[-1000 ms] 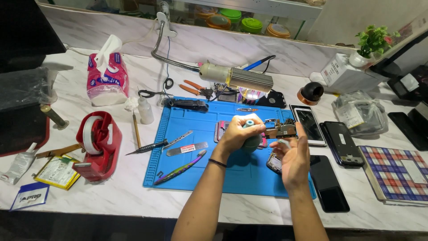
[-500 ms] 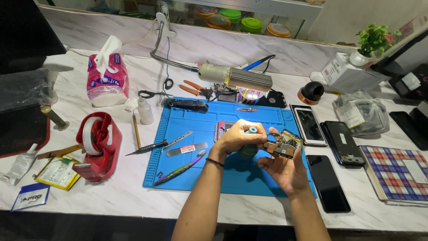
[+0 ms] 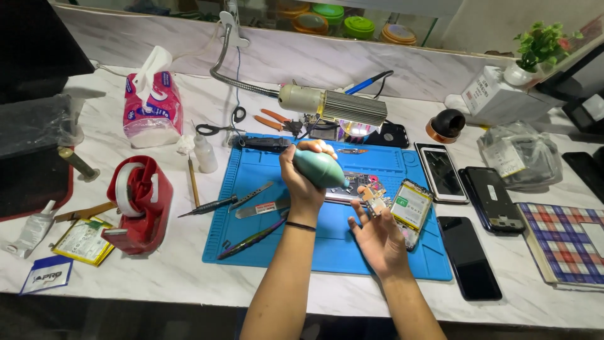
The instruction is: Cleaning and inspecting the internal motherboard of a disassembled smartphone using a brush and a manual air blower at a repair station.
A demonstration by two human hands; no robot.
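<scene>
While the left hand [image 3: 305,179] is closed around a teal rubber air blower [image 3: 319,167], its nozzle points at the small circuit board [image 3: 375,200] pinched in the fingertips of the half-open right hand [image 3: 377,236], above the blue work mat [image 3: 377,264]. I think a strong puff could knock the lightly held board down onto the opened phone [image 3: 412,208].

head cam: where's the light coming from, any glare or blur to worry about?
Head view: the gooseneck lamp lights the blue mat from above, with a bright hotspot under its head. The left edge and near table edge fall dark. The left hand on the teal blower and the right hand holding the small board look sharp. Mild wide-angle bowing at the edges.
</scene>
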